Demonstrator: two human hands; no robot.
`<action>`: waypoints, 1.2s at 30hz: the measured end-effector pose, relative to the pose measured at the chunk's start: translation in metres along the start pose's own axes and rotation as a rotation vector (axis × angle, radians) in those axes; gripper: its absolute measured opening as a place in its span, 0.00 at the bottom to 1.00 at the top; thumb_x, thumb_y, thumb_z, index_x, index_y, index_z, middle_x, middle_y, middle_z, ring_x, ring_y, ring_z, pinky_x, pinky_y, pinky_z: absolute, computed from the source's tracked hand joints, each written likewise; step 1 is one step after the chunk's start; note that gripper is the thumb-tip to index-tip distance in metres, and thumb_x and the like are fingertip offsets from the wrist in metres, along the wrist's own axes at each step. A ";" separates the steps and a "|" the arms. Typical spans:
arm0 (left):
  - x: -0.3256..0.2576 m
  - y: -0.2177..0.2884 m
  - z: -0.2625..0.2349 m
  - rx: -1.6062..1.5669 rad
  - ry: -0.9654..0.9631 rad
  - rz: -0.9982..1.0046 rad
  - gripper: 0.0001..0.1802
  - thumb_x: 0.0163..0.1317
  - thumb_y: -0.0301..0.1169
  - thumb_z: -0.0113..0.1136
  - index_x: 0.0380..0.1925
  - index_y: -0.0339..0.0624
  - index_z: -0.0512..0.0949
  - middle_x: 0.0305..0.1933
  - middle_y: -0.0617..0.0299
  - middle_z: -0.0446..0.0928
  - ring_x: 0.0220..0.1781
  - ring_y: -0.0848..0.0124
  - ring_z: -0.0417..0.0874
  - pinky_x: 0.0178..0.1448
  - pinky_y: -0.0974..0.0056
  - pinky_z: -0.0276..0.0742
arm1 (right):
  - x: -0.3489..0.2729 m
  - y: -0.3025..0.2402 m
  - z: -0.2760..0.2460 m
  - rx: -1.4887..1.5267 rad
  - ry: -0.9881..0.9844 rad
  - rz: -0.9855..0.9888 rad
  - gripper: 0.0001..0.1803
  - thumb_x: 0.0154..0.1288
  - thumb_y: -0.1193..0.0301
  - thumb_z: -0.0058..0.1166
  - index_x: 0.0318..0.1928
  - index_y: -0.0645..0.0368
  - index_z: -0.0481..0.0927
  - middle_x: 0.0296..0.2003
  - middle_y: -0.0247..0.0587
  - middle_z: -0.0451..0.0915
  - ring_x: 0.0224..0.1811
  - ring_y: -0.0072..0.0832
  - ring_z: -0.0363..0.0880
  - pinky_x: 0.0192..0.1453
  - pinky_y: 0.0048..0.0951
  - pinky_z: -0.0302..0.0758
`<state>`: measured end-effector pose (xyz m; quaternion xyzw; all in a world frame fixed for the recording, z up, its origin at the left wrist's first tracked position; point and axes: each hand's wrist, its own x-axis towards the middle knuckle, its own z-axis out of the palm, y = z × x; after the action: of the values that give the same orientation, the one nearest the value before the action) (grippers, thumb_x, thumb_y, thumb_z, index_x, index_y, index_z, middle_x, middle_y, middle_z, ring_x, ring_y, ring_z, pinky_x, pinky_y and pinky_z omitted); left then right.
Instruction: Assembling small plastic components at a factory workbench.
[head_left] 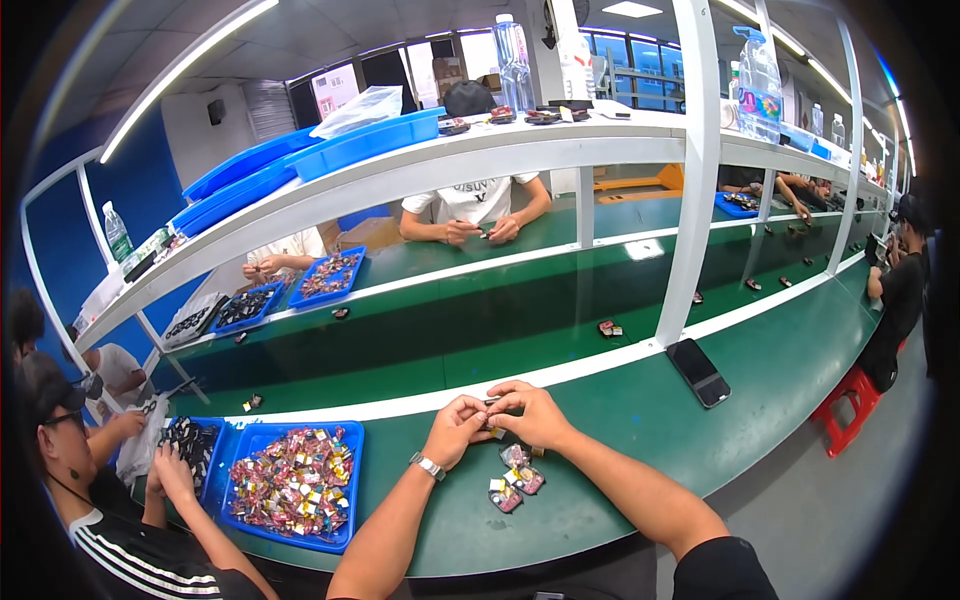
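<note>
My left hand [456,432], with a metal-band watch on its wrist, and my right hand [530,414] meet above the green work surface. Both are closed, fingertips pinching one small dark piece [490,403] between them; the fingers cover most of it. Just below, several small red, white and yellow electronic parts [512,480] lie in a loose cluster on the bench. To the left of my left forearm stands a blue tray [357,440] heaped with similar small parts [292,482].
A phone [699,373] lies right of my hands, beside a white post [690,200]. Past a white rail, more parts [610,328] rest on a green belt [400,340]. At left, a co-worker [120,500] reaches to a tray of black pieces [190,440]. An overhead shelf [480,150] crosses above.
</note>
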<state>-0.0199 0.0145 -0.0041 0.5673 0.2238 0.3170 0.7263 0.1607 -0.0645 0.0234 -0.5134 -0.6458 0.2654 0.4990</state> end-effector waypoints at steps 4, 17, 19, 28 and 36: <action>0.001 -0.001 0.003 -0.010 0.020 0.019 0.07 0.69 0.23 0.52 0.46 0.41 0.70 0.48 0.59 0.78 0.50 0.70 0.82 0.53 0.61 0.84 | -0.002 -0.001 0.002 -0.132 0.030 -0.018 0.06 0.54 0.71 0.64 0.35 0.54 0.87 0.51 0.38 0.79 0.58 0.38 0.72 0.62 0.35 0.70; 0.001 0.002 0.003 -0.147 -0.029 0.037 0.14 0.69 0.24 0.51 0.54 0.41 0.68 0.52 0.55 0.78 0.52 0.66 0.81 0.54 0.61 0.82 | -0.005 0.005 0.013 -0.201 0.165 -0.125 0.08 0.56 0.70 0.65 0.38 0.52 0.88 0.54 0.36 0.79 0.59 0.37 0.72 0.65 0.36 0.69; 0.001 0.002 0.001 -0.156 -0.030 0.033 0.14 0.69 0.24 0.52 0.53 0.41 0.68 0.52 0.55 0.78 0.53 0.66 0.81 0.54 0.61 0.82 | -0.005 0.004 0.013 -0.187 0.157 -0.105 0.08 0.56 0.70 0.64 0.38 0.52 0.88 0.54 0.35 0.79 0.60 0.37 0.72 0.65 0.36 0.69; 0.001 0.000 0.001 -0.171 -0.031 0.048 0.13 0.69 0.24 0.53 0.52 0.41 0.68 0.54 0.54 0.77 0.54 0.66 0.80 0.56 0.59 0.82 | -0.005 0.011 0.016 -0.125 0.134 -0.046 0.09 0.57 0.71 0.63 0.39 0.50 0.88 0.55 0.36 0.79 0.60 0.38 0.72 0.65 0.36 0.69; 0.001 0.002 0.007 -0.175 0.001 0.126 0.12 0.69 0.24 0.53 0.50 0.40 0.69 0.60 0.49 0.74 0.56 0.64 0.79 0.59 0.56 0.81 | -0.004 -0.004 0.015 -0.278 0.174 -0.262 0.08 0.56 0.73 0.64 0.38 0.53 0.88 0.56 0.39 0.78 0.62 0.40 0.70 0.66 0.39 0.68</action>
<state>-0.0146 0.0104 -0.0005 0.5147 0.1595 0.3804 0.7516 0.1450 -0.0667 0.0201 -0.5100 -0.6919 0.0610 0.5074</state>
